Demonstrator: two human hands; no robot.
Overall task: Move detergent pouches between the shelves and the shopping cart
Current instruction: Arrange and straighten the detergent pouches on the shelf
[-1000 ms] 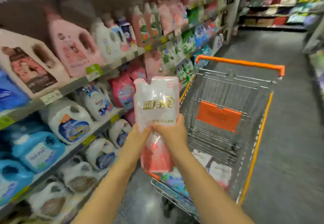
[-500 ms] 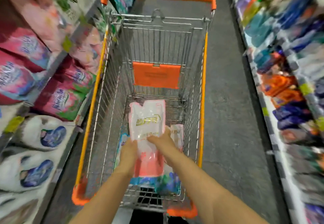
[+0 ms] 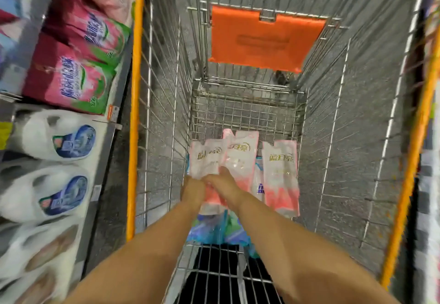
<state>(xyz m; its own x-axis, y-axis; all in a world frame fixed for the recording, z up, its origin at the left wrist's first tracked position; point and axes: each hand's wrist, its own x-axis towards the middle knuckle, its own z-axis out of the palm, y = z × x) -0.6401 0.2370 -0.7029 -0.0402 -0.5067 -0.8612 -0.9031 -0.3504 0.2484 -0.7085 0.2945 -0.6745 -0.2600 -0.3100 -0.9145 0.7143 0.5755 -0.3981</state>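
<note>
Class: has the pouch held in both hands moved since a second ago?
Yes. The pouch went down, from above the shopping cart's rim to its basket floor.

You've got three white-and-pink detergent pouches (image 3: 281,172) in one wire shopping cart (image 3: 134,89) with one orange flap (image 3: 264,39), blue-green packs (image 3: 209,230) beneath too overlapped to count, plus two pink-and-green bags (image 3: 69,79) and two sharp blue-labelled white jugs (image 3: 59,137) on the shelves (image 3: 100,172), lower jugs too blurred to count.
</note>
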